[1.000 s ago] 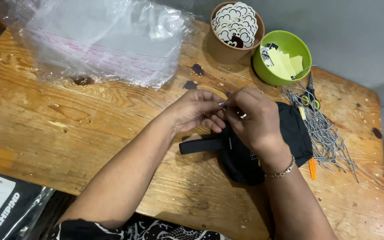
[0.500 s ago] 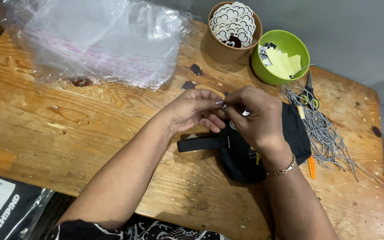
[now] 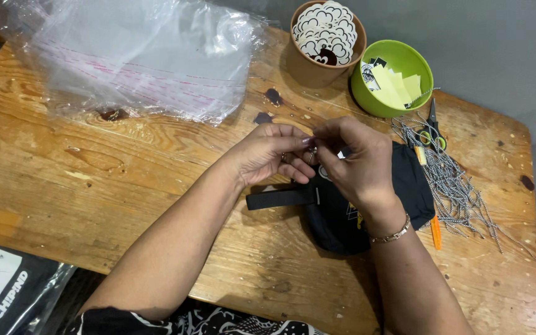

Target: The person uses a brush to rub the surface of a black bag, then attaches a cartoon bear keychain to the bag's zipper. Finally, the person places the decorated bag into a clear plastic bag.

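Note:
My left hand (image 3: 267, 154) and my right hand (image 3: 353, 161) meet fingertip to fingertip above the wooden table (image 3: 94, 186). Between the fingertips they pinch a small item, too small to tell what it is. Under my right hand lies a black fabric pouch (image 3: 373, 205) with a black strap (image 3: 280, 198) sticking out to the left. A thin bracelet (image 3: 392, 234) is on my right wrist.
A pile of clear plastic bags (image 3: 138, 56) lies at the back left. A brown cup of round tags (image 3: 325, 37) and a green bowl of paper labels (image 3: 392, 77) stand at the back. Black-and-white cords (image 3: 460, 186), scissors (image 3: 432, 127) and an orange stick (image 3: 435, 232) lie on the right. A packaged black item (image 3: 7, 291) lies at the bottom left.
Both hands stay joined at the fingertips over the pouch, with only small finger movements.

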